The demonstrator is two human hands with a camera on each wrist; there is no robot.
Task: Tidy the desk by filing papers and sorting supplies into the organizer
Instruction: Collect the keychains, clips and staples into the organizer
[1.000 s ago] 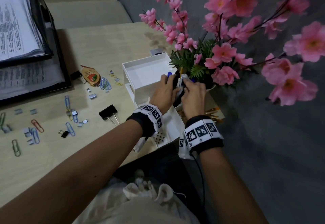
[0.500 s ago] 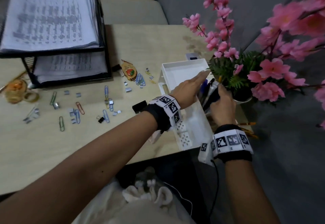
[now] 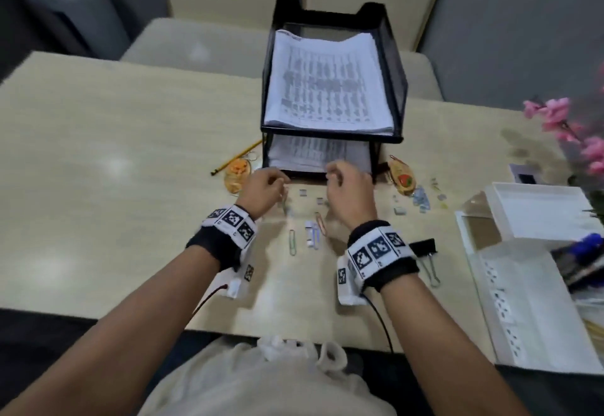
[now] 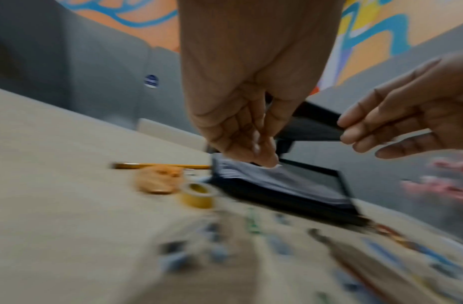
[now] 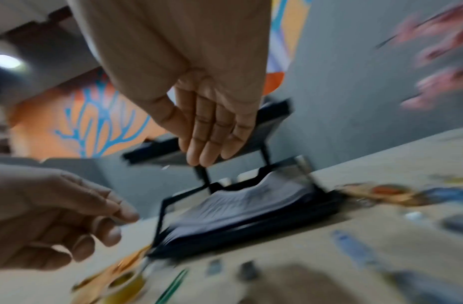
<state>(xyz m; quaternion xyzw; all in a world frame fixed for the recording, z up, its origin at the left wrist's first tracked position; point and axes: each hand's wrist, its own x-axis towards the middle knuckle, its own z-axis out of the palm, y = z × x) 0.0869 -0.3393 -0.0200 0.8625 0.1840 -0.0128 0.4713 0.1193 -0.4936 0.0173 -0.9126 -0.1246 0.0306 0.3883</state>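
Both hands over the scattered clips, in front of the paper tray.
Your left hand (image 3: 263,191) and right hand (image 3: 351,191) hover with loose fingers, gripping nothing. Paper clips (image 3: 292,241) lie on the worktop (image 3: 114,187) between your wrists; the white organizer (image 3: 536,213) sits far right.

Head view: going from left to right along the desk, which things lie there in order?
Pencil → orange dish → left hand → green paper clip → right hand → black binder clip → white organizer.
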